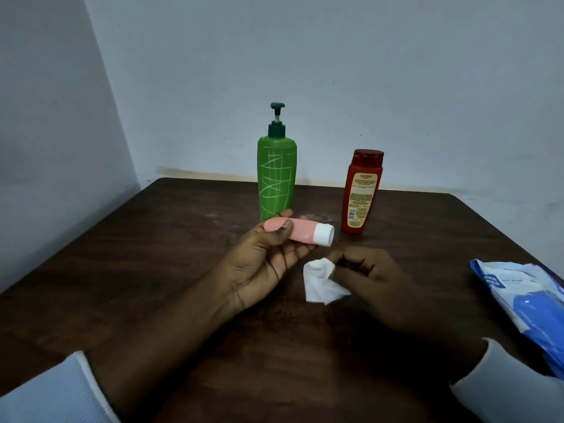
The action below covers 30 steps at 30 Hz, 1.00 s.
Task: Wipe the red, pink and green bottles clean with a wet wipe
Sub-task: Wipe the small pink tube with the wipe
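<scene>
Three bottles are in play, and the pink bottle [300,232] is the one being handled. It lies sideways in the left hand [262,264], held above the desk [152,270], with the thumb over its body, the fingers [300,250] curled beneath and its white cap [323,235] pointing right. Just below and right of the cap, the right hand [369,276] pinches a crumpled wet wipe [320,280], near the bottle but not touching it.

Wiping the pink bottle looks like the step in hand. To do it well, spread the wipe flatter, wrap it round the body and stroke from base to cap. Turn the bottle in the left hand so the patch under the thumb gets covered too, and give the cap rim a pass.

Behind, the green bottle [276,178] stands upright with pale scratchy marks across its face, and the red bottle [361,193] stands to its right. A blue wipes pack [525,300] lies at the desk's right edge.
</scene>
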Available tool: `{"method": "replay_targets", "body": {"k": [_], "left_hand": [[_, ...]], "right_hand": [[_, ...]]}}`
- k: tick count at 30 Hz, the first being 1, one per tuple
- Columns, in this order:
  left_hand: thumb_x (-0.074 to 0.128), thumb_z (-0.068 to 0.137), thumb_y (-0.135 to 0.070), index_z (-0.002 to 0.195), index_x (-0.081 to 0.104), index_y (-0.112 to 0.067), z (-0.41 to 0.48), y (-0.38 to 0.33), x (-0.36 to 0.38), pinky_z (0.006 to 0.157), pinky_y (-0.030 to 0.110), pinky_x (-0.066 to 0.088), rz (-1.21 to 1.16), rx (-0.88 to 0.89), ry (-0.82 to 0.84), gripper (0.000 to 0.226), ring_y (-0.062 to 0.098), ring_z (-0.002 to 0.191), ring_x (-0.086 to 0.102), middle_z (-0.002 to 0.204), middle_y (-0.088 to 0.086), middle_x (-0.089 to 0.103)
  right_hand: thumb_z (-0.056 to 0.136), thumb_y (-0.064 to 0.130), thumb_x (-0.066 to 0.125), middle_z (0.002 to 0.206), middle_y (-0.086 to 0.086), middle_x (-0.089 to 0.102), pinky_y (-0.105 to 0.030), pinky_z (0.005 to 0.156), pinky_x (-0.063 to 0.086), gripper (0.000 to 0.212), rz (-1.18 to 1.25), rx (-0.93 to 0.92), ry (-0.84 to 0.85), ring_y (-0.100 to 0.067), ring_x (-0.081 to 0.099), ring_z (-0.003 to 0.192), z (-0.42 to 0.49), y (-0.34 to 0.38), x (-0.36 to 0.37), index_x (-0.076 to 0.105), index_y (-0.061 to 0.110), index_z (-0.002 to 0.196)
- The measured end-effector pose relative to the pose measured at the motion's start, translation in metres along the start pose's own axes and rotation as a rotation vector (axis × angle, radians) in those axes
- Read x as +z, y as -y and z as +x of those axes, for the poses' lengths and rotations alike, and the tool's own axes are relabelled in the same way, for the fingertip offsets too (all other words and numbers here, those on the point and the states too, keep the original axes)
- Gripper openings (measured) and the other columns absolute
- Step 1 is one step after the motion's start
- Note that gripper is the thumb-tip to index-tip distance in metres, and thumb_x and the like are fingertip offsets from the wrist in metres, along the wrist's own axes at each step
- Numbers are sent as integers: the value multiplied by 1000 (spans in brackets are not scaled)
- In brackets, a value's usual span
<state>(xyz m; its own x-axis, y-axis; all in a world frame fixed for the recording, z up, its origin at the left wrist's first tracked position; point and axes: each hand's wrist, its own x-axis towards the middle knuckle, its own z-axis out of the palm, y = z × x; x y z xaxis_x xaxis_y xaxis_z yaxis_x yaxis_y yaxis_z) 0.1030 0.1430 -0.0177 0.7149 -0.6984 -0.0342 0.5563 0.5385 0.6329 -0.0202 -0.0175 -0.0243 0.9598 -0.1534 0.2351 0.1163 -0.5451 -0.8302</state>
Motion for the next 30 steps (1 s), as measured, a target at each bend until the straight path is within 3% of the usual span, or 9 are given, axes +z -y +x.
{"method": "replay_targets", "body": {"k": [2,6,9,12,15,20,22,26,30], "left_hand": [[58,81,2,140,47,8,-1,-1,1,81,50,63,-52,-37,-32,60,38,94,76,112,31,72],[57,84,2,141,44,10,-4,-3,2,85,56,60,-94,-114,-17,60,46,111,69,126,37,64],[57,85,0,138,46,13,-6,-1,4,88,58,57,-85,-154,12,56,48,114,66,128,39,62],[56,86,-1,138,45,14,-9,-2,5,88,57,58,-90,-165,31,55,48,115,66,129,39,62],[55,87,0,142,42,13,-9,-4,2,86,55,60,-106,-158,24,58,47,114,66,130,39,60],[55,87,0,141,43,11,-8,-2,3,85,55,61,-93,-159,41,56,48,111,69,127,38,62],[56,85,1,136,47,9,-7,-1,2,82,55,62,-80,-135,28,52,46,102,73,121,36,67],[58,84,-1,139,49,4,-4,1,0,82,51,63,-4,-79,25,56,40,98,75,116,30,71],[62,84,-2,141,56,-15,1,-2,-5,90,53,60,89,-3,-6,58,41,113,70,131,26,67]], "right_hand": [[99,19,55,99,12,69,-22,78,54,16,-338,-297,-190,-2,64,91,-2,2,0,69,27,104],[92,7,57,115,9,57,-10,89,44,29,-373,-529,-531,2,56,107,-4,1,1,59,18,119],[93,6,59,120,4,56,-16,95,44,29,-456,-564,-529,-3,54,112,-1,-7,2,60,15,121],[92,5,61,119,-7,62,-33,88,52,30,-559,-552,-470,-17,59,109,2,-13,4,66,8,121],[93,11,60,114,-10,66,-32,84,52,27,-628,-653,-400,-19,61,103,0,-11,6,69,3,118],[93,6,63,113,11,56,-3,89,38,24,-494,-473,-462,7,52,101,1,-10,6,68,13,116],[92,11,65,109,15,56,-4,82,41,23,-486,-403,-423,9,54,97,0,-14,4,67,19,113],[95,21,58,112,16,57,-6,85,42,25,-467,-482,-372,11,54,103,-1,-14,7,68,18,119],[94,17,62,104,17,62,-10,77,47,21,-332,-282,-424,7,58,98,7,-15,4,67,27,112]]}}
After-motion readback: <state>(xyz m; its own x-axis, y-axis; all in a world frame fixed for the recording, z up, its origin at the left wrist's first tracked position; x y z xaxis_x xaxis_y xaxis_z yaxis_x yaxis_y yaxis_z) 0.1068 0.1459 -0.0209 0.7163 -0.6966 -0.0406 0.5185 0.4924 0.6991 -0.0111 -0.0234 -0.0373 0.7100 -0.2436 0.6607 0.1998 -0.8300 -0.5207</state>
